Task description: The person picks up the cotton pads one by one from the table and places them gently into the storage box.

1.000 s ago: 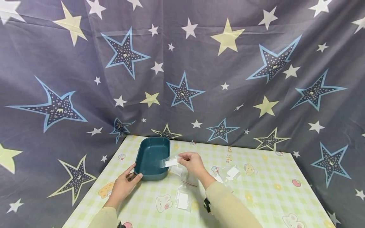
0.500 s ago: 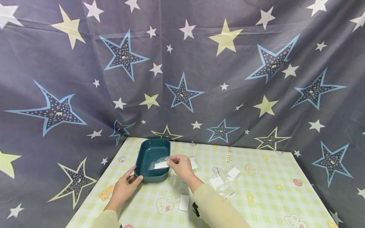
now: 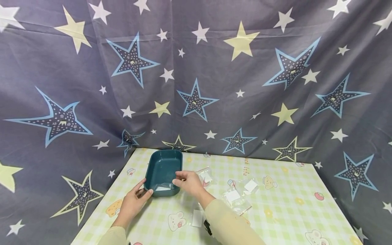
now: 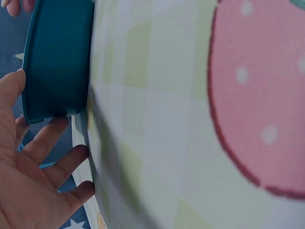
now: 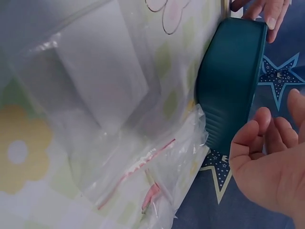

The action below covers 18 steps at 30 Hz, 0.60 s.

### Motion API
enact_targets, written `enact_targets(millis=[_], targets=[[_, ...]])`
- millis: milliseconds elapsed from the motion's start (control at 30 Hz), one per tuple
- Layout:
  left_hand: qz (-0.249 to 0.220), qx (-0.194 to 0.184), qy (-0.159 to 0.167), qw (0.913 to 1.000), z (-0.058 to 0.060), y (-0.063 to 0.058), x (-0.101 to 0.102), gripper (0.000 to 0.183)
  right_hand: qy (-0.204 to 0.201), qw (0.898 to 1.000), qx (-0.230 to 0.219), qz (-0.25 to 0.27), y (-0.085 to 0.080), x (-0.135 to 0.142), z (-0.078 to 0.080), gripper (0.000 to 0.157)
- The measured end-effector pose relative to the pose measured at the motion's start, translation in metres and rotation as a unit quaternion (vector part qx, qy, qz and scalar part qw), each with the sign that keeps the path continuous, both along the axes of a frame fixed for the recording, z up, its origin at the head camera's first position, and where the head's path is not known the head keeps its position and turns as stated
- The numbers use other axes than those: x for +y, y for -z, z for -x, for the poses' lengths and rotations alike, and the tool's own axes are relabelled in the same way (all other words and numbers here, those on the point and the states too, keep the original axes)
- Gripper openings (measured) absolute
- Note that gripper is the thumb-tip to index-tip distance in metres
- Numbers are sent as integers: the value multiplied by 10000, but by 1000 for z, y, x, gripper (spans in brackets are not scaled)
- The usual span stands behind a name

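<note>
A dark teal rectangular tray [image 3: 162, 166] stands at the table's left. My left hand [image 3: 131, 203] touches its near-left corner; in the left wrist view the thumb [image 4: 13, 86] lies at the rim while the other fingers fan out beside the wall. Inside the tray, at the near end, lies a small clear plastic bag with a white card [image 3: 163, 188]. Over the tray's right rim hovers my right hand [image 3: 190, 183], its fingers loosely bent with nothing between them. The right wrist view shows another clear zip bag [image 5: 102, 71], red-striped at its seal, below that hand.
Several more clear bags with white cards lie on the checked tablecloth: one bag [image 3: 206, 176] right of the tray, one [image 3: 197, 217] near the right sleeve, a pair [image 3: 232, 196] farther right. A star-patterned curtain [image 3: 208, 68] hangs behind the table.
My right hand has moved left to the tray and let go of the bag, which now lies inside at the near end. My left hand has stayed at the tray's corner.
</note>
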State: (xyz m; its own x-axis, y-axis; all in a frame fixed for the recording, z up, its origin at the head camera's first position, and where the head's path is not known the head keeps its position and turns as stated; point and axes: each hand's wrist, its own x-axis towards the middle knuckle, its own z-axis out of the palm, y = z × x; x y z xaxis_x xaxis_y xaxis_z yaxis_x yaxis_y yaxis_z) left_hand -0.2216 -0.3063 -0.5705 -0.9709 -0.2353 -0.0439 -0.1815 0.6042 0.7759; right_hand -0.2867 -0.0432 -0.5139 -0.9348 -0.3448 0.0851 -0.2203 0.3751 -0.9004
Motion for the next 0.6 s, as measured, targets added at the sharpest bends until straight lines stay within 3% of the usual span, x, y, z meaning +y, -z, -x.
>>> enact_targets(millis=[267,600], targets=[[9,-20,-34,10000,0,1,1,78,-19,9998,-212,-57,3,2,-3,34],[68,-37,-10,10000,1,1,1,82,29,9999,-97,-131,1,8,-3,32]])
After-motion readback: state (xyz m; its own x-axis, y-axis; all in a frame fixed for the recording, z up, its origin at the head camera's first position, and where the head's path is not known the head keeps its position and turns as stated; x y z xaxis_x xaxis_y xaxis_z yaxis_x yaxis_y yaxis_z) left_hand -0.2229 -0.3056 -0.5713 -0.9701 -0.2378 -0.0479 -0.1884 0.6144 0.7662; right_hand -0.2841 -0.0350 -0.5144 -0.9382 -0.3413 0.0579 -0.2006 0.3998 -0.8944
